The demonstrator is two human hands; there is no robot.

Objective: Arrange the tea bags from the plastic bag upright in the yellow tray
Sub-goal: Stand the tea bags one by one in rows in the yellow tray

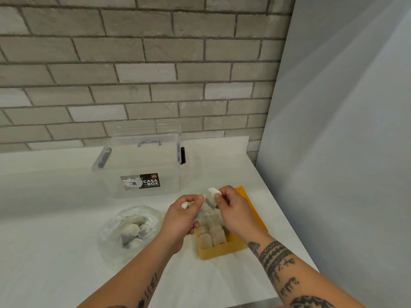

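Both grips are closed on tea bags above the middle of the tray: the right grip is pinched on the top edge of a tea bag, and the left grip is curled round a second tea bag, whose lower part hangs below the fingers. The two bags are held close together, and whether they are touching or tangled cannot be told. Beneath the hands the yellow tray is seen on the white worktop, with rows of standing tea bags packed into its near half; much of the part beyond is hidden by the hands. The plastic bag is laid open just left of the tray, and several bags are seen inside it. A clear storage box is set behind, well apart from the work. The step in hand is judged to be the separating of the two held bags before placing, with the task partly done. For the next move, one bag is to be lowered on edge behind the filled rows and pressed against them so that it stands upright, while the other is held clear.
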